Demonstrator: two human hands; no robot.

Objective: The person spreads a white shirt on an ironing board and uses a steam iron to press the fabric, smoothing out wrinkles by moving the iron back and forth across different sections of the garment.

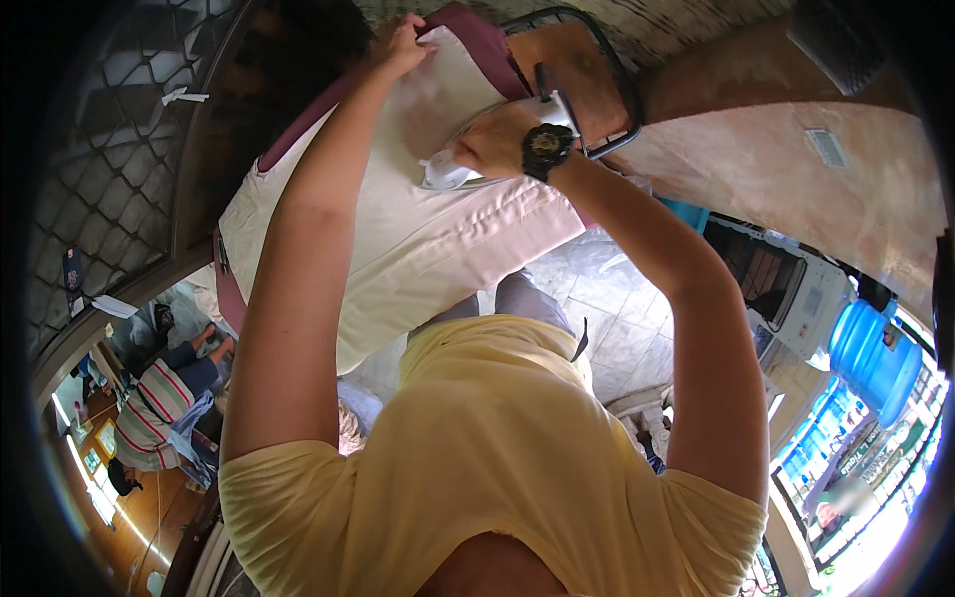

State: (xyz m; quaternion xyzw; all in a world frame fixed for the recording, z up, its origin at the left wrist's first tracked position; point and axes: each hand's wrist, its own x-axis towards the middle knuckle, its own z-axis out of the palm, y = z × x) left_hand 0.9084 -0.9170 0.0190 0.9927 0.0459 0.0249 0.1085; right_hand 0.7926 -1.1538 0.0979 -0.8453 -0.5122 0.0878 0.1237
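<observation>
A cream cloth point(428, 249) is spread over a board, its near side hanging down in front of me. Maroon fabric point(476, 45) shows beneath it along the edges. My right hand point(494, 141), with a black watch on the wrist, is closed around the handle of a white and grey iron point(453, 175). The iron rests on the cloth right of its middle, its underside hidden. At the far end of the board, my left hand point(401, 47) pinches the cloth's edge between bent fingers.
A brown panel in a black metal frame point(627, 75) extends beyond the board's far right end. A wall point(776, 159) curves along the right, with a white appliance point(814, 303) and blue water jug point(875, 358) nearer. A lattice grille point(119, 169) and a person in a striped shirt point(154, 413) are at left.
</observation>
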